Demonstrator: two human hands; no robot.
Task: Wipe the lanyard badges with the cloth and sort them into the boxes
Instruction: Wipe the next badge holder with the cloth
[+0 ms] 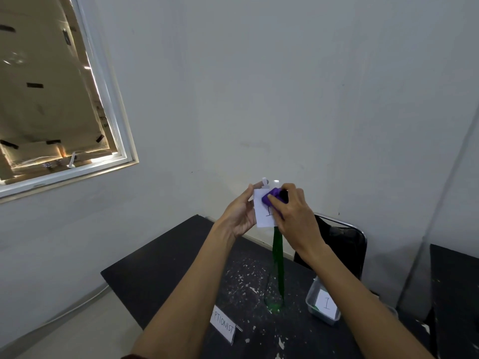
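I hold a white badge (pixel 262 214) up in front of the wall, above the black table. My left hand (pixel 241 213) grips its left edge. My right hand (pixel 291 209) presses a bunched purple cloth (pixel 270 197) against the badge's upper face. A green lanyard (pixel 278 265) hangs from the badge down to the tabletop, where its end pools. A clear plastic box (pixel 322 304) with a paper label "1" stands at the right, partly behind my right forearm.
A folded white sign (pixel 223 326) reading "PTIONIST" stands near the front of the black speckled table (pixel 166 275). A black chair (pixel 347 244) is behind the table at the right. A second dark table (pixel 456 294) is at the far right.
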